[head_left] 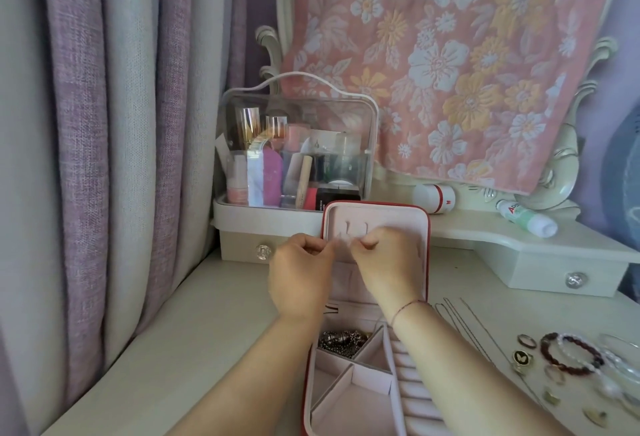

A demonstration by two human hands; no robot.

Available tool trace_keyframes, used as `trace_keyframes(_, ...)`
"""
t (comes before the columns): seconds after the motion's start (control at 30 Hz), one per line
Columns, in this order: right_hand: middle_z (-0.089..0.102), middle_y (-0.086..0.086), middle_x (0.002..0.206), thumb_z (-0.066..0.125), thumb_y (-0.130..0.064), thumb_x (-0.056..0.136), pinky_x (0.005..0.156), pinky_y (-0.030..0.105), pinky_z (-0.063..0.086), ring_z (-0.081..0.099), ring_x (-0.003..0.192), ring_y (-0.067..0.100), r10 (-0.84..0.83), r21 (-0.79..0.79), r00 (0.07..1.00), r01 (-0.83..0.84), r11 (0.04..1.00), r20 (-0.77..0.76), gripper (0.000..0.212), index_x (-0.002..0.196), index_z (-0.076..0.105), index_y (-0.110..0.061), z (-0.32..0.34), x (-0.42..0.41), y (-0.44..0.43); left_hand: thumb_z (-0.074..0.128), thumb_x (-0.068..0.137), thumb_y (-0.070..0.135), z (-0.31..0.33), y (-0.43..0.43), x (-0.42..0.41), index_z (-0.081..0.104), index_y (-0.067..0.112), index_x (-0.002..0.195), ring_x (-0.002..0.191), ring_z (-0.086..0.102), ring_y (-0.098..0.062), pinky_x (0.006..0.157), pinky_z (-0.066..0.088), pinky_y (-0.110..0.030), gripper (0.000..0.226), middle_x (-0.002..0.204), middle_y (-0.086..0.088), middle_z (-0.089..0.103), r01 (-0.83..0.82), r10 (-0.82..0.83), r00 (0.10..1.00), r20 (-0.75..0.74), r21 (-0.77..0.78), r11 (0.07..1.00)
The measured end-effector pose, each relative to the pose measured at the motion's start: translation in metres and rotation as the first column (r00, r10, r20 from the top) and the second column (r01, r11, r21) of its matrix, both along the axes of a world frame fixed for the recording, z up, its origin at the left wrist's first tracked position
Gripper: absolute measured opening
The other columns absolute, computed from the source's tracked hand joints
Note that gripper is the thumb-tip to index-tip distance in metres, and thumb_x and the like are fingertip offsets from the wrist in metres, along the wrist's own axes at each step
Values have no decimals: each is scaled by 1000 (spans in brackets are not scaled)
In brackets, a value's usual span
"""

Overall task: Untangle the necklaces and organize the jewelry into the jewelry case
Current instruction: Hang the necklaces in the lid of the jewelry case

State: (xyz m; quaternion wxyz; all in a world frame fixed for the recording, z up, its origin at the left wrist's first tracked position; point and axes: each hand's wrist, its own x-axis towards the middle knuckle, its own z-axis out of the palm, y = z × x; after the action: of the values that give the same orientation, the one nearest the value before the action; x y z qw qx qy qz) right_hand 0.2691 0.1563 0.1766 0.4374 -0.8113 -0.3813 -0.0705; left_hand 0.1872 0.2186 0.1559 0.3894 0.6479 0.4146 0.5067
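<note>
Pink-lined and red-edged, the jewelry case [391,217] stands open on the white dressing table [207,314], lid upright. The left hand [299,273] and right hand [384,259] meet before the lid, fingertips pinched narrow (whether a fine chain runs between them, I cannot tell). A chunky silver chain [341,340] fills the rear-left compartment; thin necklaces [460,319], rings [520,356] and bead bracelets [571,352] lie on the table right of the case.

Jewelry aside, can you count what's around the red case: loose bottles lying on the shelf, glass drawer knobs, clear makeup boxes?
Loose bottles lying down: 2
Glass drawer knobs: 2
Clear makeup boxes: 1
Total: 5
</note>
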Motion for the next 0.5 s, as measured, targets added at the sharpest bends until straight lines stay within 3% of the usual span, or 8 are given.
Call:
trace_keyframes(0.07, 55, 13, 54, 60, -21, 91, 53, 28, 37, 48, 50, 17, 161, 93, 964, -144, 985, -213, 34, 63, 60, 0, -3, -3, -7, 76, 80, 21, -2, -4, -8, 68, 24, 65, 61, 62, -8, 63, 51, -25, 17, 62, 9, 68, 110, -109, 993, 46, -24, 994)
trace_keyframes(0.13, 52, 5, 51, 57, -18, 94, 45, 22, 38, 44, 41, 10, 295, 196, 824, -226, 954, -484, 27, 72, 61, -3, -4, -9, -17, 72, 84, 15, -3, -12, -16, 71, 21, 69, 55, 57, -5, 62, 49, -25, 16, 60, 8, 67, 233, -226, 970, 90, -80, 969)
trace_keyframes(0.2, 54, 0, 55, 55, -17, 96, 40, 18, 39, 46, 41, 8, 348, 240, 680, -252, 937, -646, 19, 80, 63, -8, -2, -13, -27, 67, 88, 10, -4, -20, -25, 73, 15, 73, 53, 56, -2, 61, 47, -18, 17, 58, 7, 66, 322, -310, 944, 113, -123, 939)
trace_keyframes(0.33, 55, 1, 58, 58, -18, 94, 44, 21, 44, 49, 44, 10, 345, 226, 561, -272, 935, -753, 13, 87, 65, -10, -2, -18, -39, 62, 91, 5, -1, -33, -46, 71, 7, 80, 54, 59, -2, 56, 44, -7, 15, 57, 6, 66, 431, -399, 899, 178, -203, 879)
trace_keyframes(0.5, 47, -1, 54, 65, -21, 90, 48, 21, 43, 43, 46, 9, 353, 204, 551, -315, 927, -756, 24, 68, 61, -14, -6, -27, -47, 50, 97, 1, 7, -56, -64, 68, -8, 89, 57, 69, -13, 54, 49, -13, 22, 68, -10, 73, 577, -516, 814, 267, -271, 770)
